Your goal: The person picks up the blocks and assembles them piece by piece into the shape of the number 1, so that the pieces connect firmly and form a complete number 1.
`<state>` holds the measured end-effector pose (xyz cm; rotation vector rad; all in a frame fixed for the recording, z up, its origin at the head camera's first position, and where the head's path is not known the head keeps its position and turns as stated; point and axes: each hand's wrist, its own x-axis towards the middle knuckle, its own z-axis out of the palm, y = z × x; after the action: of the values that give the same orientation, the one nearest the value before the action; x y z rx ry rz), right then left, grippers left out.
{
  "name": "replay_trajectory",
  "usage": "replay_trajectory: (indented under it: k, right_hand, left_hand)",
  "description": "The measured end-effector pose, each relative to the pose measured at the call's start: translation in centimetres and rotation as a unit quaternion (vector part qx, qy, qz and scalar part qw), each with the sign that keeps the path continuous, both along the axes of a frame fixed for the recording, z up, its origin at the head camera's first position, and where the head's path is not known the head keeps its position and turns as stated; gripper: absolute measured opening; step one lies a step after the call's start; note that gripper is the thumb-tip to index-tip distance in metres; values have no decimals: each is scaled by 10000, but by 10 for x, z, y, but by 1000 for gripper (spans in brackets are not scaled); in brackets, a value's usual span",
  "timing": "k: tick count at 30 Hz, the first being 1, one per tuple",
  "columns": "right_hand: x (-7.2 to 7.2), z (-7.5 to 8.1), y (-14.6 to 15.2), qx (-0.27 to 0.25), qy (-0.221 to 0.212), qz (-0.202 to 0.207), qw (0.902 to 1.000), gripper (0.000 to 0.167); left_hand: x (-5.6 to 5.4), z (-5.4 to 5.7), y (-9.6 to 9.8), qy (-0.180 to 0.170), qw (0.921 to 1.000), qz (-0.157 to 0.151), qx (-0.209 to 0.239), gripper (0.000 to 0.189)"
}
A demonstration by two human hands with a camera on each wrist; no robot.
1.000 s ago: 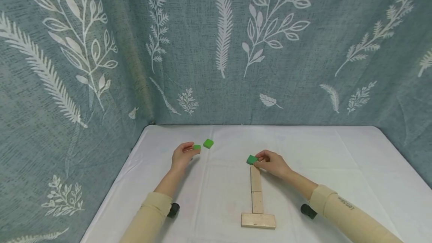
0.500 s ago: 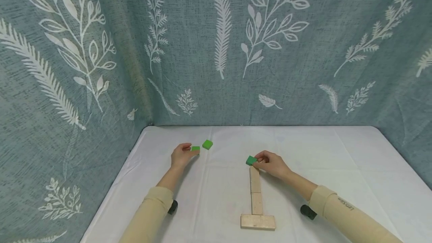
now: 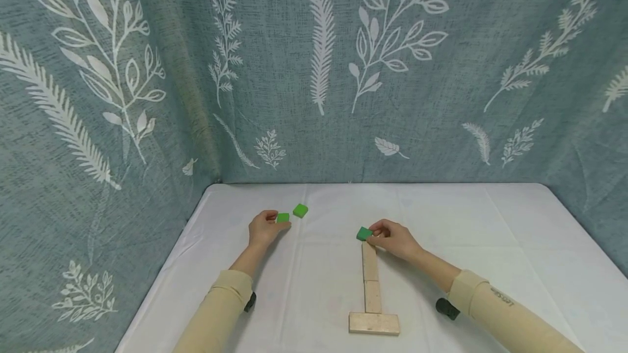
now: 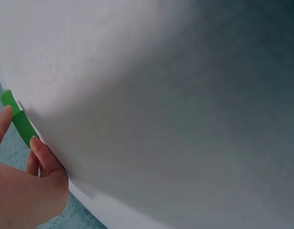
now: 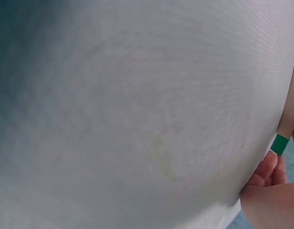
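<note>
My left hand is at the back left of the table, thumb and fingers on either side of a light green block that they pinch. Just beyond it lies a second light green block. In the left wrist view, green shows between thumb and fingertip. My right hand pinches a darker green block at the far end of a row of two wooden planks. That block also shows beside the plank end in the right wrist view. A third wooden plank lies crosswise at the near end.
A white cloth covers the table. Patterned blue-green curtains hang behind it and along the left. Dark wrist cameras sit under both sleeves.
My left hand has lowered slightly with its light green block, bringing it closer to the table. My right hand stays on the darker green block. The whole view has shifted slightly.
</note>
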<state>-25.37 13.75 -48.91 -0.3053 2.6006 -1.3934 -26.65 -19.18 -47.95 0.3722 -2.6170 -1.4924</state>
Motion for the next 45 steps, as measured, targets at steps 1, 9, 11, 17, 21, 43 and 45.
replay_trajectory:
  k: [1, 9, 11, 17, 21, 43, 45]
  right_hand:
    - [0, 0, 0, -4, -3, -5, 10000, 30]
    - [1, -1, -1, -19, -33, -3, 10000, 29]
    - [1, 0, -1, -19, -32, -8, 10000, 29]
    - [3, 2, 0, 9, -15, -21, 10000, 30]
    - [3, 3, -1, 14, -58, -52, 10000, 29]
    - [3, 2, -1, 55, 73, -5, 10000, 31]
    - [3, 1, -1, 42, 56, -29, 10000, 31]
  left_hand:
    - [0, -1, 0, 34, 10000, -10, -42, 48]
    - [-1, -3, 1, 152, 9995, 11, -268, 44]
    - [-2, -4, 0, 163, 9994, 9, -306, 44]
    - [-1, -2, -1, 175, 9993, 4, -344, 44]
    - [0, -1, 0, 100, 9994, -17, -322, 44]
    - [10, 3, 11, -119, 9956, -64, 926, 44]
    - [12, 4, 13, -125, 9950, -85, 989, 44]
